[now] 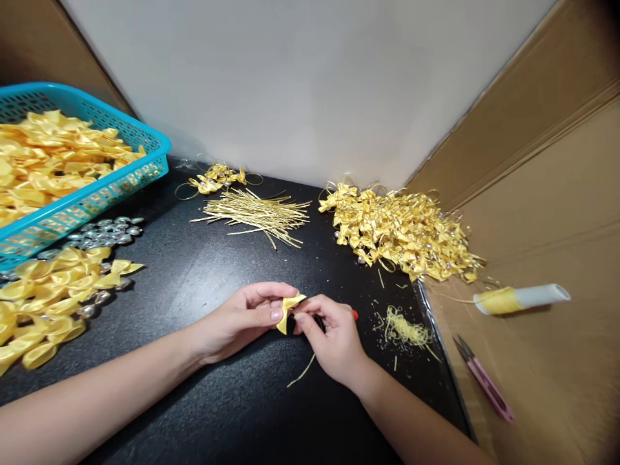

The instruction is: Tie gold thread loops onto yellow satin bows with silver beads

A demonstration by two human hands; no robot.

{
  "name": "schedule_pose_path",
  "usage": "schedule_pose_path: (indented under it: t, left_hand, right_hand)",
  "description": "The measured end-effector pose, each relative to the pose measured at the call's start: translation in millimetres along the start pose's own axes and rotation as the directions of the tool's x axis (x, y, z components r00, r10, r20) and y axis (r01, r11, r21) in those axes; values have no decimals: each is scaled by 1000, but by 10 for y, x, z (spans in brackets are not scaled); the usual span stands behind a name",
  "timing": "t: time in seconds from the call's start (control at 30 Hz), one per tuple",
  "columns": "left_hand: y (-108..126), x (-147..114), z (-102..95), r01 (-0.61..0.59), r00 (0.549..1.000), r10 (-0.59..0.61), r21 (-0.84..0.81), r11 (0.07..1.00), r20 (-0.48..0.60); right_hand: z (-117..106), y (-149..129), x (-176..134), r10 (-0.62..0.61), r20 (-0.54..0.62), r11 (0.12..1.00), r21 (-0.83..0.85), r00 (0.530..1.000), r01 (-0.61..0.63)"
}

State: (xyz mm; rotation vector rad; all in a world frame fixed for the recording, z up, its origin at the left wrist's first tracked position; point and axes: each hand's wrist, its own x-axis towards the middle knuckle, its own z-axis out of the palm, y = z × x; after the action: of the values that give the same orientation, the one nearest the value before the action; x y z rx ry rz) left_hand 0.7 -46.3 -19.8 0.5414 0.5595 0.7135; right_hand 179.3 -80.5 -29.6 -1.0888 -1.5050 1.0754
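Note:
A yellow satin ribbon bow (287,311) is pinched between the thumb and fingers of my left hand (249,315), above the middle of the black table. My right hand (332,329) is closed at the bow's right side, thumb against the forefinger. From beneath it a length of yellow thread (303,372) hangs toward the table, its upper part hidden by the fingers. A small red tip (355,314) shows behind my right knuckles; the rest of that object is hidden.
A blue basket (162,143) of yellow bows stands left, with loose bows (53,284) and silver beads (109,231) before it. Gold ties (261,213) lie behind my hands. Finished-looking bows (402,229), thread scraps (404,326), a thread roll (520,298) and pink snips (484,381) are right.

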Motion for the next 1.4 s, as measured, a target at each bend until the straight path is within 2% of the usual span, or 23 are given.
schedule_pose_path:
  t: [0.57, 0.83, 1.13, 1.27, 1.4]
  left_hand:
    - [-16, 21, -14, 0, 1000, 0, 2, 1000, 23]
    - [-5, 28, 22, -1, 994, -2, 32, 999, 107]
    - [-24, 22, 26, -3, 997, -7, 116, 993, 82]
    - [-22, 23, 32, -9, 998, 3, 117, 993, 59]
    - [-20, 20, 7, -34, 999, 35, 112, 993, -4]
  right_hand:
    - [-12, 16, -4, 25, 25, 998, 61, 999, -27]
    - [-25, 38, -10, 68, 57, 990, 121, 996, -75]
    - [1, 20, -24, 109, 110, 968, 214, 988, -131]
    - [6, 10, -25, 91, 82, 983, 151, 992, -103]
    - [-5, -28, -8, -17, -15, 999, -35, 1000, 17]
